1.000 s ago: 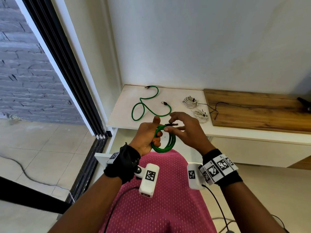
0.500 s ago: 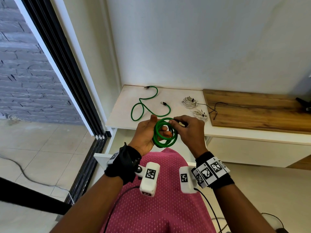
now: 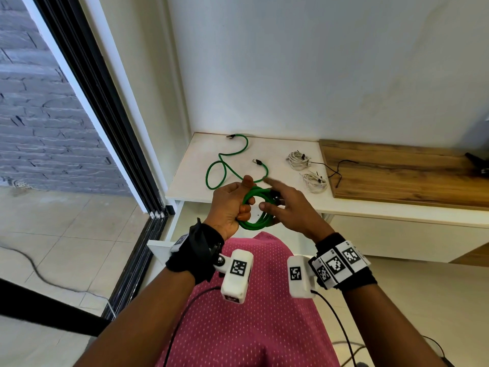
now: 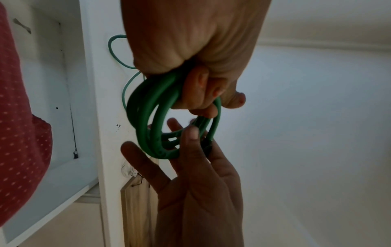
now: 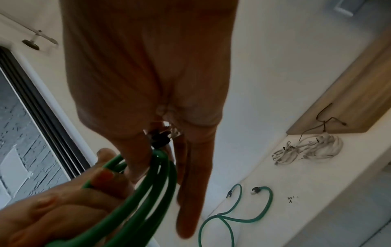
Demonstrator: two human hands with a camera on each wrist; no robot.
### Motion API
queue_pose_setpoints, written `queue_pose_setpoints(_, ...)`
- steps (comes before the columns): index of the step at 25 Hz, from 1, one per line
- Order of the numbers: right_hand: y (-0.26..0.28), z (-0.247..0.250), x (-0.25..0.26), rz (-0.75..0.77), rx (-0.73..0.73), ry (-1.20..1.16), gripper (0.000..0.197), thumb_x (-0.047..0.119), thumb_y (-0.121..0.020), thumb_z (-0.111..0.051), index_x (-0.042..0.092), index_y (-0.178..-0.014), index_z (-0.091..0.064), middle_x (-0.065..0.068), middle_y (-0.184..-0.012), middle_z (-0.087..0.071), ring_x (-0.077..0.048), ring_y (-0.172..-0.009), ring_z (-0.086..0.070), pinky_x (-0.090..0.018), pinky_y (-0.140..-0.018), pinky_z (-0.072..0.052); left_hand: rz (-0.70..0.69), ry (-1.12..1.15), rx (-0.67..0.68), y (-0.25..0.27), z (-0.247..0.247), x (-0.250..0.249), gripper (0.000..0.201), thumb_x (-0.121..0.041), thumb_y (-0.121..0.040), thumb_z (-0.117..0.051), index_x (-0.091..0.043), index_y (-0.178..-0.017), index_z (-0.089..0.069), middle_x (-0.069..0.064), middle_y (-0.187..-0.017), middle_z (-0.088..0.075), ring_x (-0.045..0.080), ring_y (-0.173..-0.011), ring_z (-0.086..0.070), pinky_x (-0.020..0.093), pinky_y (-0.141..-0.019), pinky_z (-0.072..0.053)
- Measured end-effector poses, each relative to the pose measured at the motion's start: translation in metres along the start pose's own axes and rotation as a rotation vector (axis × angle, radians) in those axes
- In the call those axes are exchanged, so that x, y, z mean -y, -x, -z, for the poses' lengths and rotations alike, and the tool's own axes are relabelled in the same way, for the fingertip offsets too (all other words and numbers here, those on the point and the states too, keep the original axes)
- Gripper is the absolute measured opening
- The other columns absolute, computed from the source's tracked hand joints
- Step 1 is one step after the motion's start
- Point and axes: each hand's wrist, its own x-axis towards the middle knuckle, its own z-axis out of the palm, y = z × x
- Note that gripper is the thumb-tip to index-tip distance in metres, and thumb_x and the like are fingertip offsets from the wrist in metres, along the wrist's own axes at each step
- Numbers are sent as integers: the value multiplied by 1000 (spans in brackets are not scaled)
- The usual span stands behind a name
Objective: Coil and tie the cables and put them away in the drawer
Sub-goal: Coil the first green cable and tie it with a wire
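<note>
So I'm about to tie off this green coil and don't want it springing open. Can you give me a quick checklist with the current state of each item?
1. Coil gripped: ok. The left hand is curled round one side of the green coil.
2. Loops gathered: ok. The turns lie bundled together through the fist.
3. Free end under control: ok. The right hand has the black plug end at its fingers, which are mostly straight.
4. Tie ready: cannot tell. No loose tie is visible.
5. Drawer open: ok. The white drawer stands pulled out below the hands.
6. Remaining work: not ok. The second green cable lies uncoiled on the white counter.
</note>
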Motion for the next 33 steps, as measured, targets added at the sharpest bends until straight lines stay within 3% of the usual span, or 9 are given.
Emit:
queue_pose_setpoints(3,-2,-2,2,-36,8,-210,35,4,-93,-56,5,-128,-53,-18,-106,-61,-27,-83,-68,-35,-58,-60,15,13,-48,-1,-4,0,39,-39,-93,-56,-1,-96,-64,8,-54,-56,9,-36,-35,17,-36,-31)
queue_pose_setpoints(6,-1,-15,1,-47,-176,-151,20,3,-96,-49,3,-115,-57,-19,-94,-62,-20,-67,-64,-21,-48,-53,8,24,-34,-2,-8,5,42,-36,-100,-44,1,-93,-62,11,-59,-59,13,-39,-43,20,-39,-39)
queue_pose_setpoints(10,-6,-27,-8,-44,-308,112,18,2,-95,-46,4,-108,-57,-11,-93,-63,-21,-79,-59,-19,-60,-47,-36,-26,72,-1,-10,16,44,-37,-103,-32,-1,-102,-57,11,-62,-63,18,-49,-52,25,-47,-46)
queue_pose_setpoints(13,-9,-24,-12,-92,-307,134,17,2,-95,-45,2,-108,-57,-12,-96,-63,-20,-82,-58,-9,-49,-41,-92,-142,166,2,-11,20,38,-40,-100,-36,-6,-104,-53,9,-71,-64,16,-61,-59,29,-56,-52)
queue_pose_setpoints(16,-9,-18,-15,-89,-288,207,17,4,-96,-47,2,-108,-58,-13,-98,-65,-24,-85,-61,-27,-68,-52,-148,-498,237,0,-7,17,29,-36,-96,-48,-11,-111,-49,6,-81,-64,13,-72,-60,28,-68,-52)
queue_pose_setpoints(19,-5,-13,-16,-112,-181,-13,18,7,-98,-48,5,-114,-55,-19,-97,-64,-24,-77,-67,-32,-60,-59,-201,-672,203,-10,2,20,33,-35,-96,-51,-8,-115,-48,5,-81,-59,13,-72,-55,25,-67,-48)
queue_pose_setpoints(23,-2,0,-22,-106,-13,-345,41,23,-98,-51,14,-138,-46,-9,-116,-64,-20,-99,-66,-38,-77,-59,-197,-559,181,-15,7,23,34,-32,-95,-54,-2,-112,-51,4,-77,-53,12,-69,-49,22,-66,-44)
queue_pose_setpoints(27,-2,6,-32,-25,-47,-495,33,9,-95,-53,8,-128,-58,-16,-112,-68,-27,-94,-68,-41,-76,-59,-162,-487,256,-19,9,20,25,-29,-93,-56,-6,-102,-56,2,-69,-52,12,-66,-46,24,-65,-42)
queue_pose_setpoints(33,-4,-1,-34,17,-142,-590,36,-5,-87,-61,3,-121,-61,-25,-106,-67,-32,-88,-69,-40,-70,-59,-65,-167,208,-23,6,23,24,-31,-95,-53,-7,-89,-57,0,-57,-39,12,-53,-35,25,-52,-38)
